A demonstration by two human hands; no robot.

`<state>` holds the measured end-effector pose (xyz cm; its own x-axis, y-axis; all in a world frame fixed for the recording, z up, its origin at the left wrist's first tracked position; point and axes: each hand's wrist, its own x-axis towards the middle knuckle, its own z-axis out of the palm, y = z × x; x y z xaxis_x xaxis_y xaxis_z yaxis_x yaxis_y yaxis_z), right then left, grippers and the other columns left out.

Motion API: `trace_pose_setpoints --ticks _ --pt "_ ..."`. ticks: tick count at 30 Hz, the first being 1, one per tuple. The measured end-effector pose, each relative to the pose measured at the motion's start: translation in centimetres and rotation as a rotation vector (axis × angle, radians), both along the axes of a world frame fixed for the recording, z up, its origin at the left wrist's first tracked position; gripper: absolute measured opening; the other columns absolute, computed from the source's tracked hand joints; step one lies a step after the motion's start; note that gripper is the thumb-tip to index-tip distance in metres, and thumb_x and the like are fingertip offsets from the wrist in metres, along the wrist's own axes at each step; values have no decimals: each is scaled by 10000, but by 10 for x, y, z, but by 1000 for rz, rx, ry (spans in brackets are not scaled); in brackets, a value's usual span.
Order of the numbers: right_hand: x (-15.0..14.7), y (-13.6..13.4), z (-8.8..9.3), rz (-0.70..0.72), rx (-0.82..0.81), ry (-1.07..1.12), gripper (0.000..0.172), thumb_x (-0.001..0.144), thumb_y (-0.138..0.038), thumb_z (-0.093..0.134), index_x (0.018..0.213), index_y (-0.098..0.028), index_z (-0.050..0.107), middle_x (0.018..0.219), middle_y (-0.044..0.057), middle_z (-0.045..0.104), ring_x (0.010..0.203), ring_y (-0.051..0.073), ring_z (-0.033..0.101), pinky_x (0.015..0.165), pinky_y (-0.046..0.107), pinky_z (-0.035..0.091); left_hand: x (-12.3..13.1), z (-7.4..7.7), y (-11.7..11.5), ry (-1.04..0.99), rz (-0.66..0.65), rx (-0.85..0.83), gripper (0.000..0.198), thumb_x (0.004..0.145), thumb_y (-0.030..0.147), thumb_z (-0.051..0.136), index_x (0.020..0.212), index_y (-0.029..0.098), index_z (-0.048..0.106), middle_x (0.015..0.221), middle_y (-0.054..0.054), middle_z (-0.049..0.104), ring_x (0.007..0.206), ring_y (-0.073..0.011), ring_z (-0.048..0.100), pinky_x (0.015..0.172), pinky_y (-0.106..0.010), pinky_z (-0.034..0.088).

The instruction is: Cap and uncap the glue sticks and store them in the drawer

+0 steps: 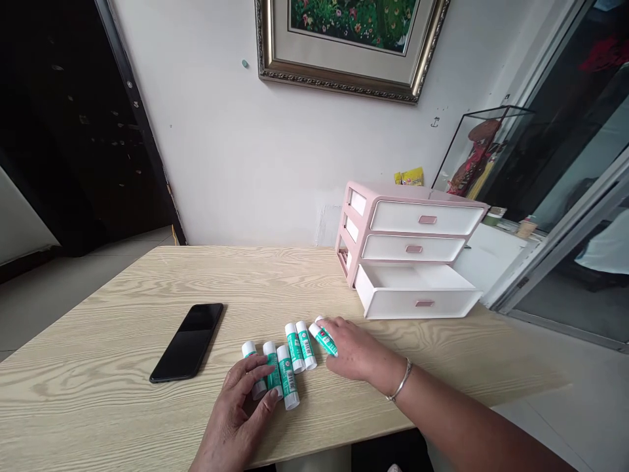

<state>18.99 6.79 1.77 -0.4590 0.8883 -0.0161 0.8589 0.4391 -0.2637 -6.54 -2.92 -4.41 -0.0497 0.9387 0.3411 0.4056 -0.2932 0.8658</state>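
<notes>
Several white and green glue sticks lie side by side in a loose row on the table. My left hand (240, 410) rests at the left end, thumb and fingers apart, touching the leftmost glue stick (249, 349) and the glue stick beside it (270, 357). A third glue stick (287, 377) lies just right of its thumb. Two more glue sticks (301, 346) lie touching in the middle. At the right end, my right hand (351, 351) curls its fingers over a tilted glue stick (323, 339); another white cap shows behind it, and the fingertips are partly hidden.
A pink and white drawer unit (417, 223) stands at the back right, its bottom drawer (417, 305) pulled out. Left of the glue sticks lies a black phone (187, 343). The wooden table (236, 278) meets a white wall with a framed picture (339, 82). A yellow packet (409, 177) sits behind the unit's top.
</notes>
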Motion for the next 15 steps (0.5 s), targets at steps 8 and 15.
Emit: trace_pose_setpoints --ticks 8,15 --pt "-11 0 4 -147 63 -129 628 791 -177 562 1413 -187 475 1203 143 629 1136 291 582 952 358 420 -1 -1 1 72 26 24 305 866 458 665 1105 296 761 1338 -96 619 1282 -304 581 1062 -503 515" --pt "4 14 9 -124 158 -94 568 848 -154 532 1409 -226 478 1107 97 659 1033 255 613 876 318 412 -2 2 4 119 34 103 295 865 476 654 1036 272 782 1251 -112 678 1203 -307 639 1020 -498 549"
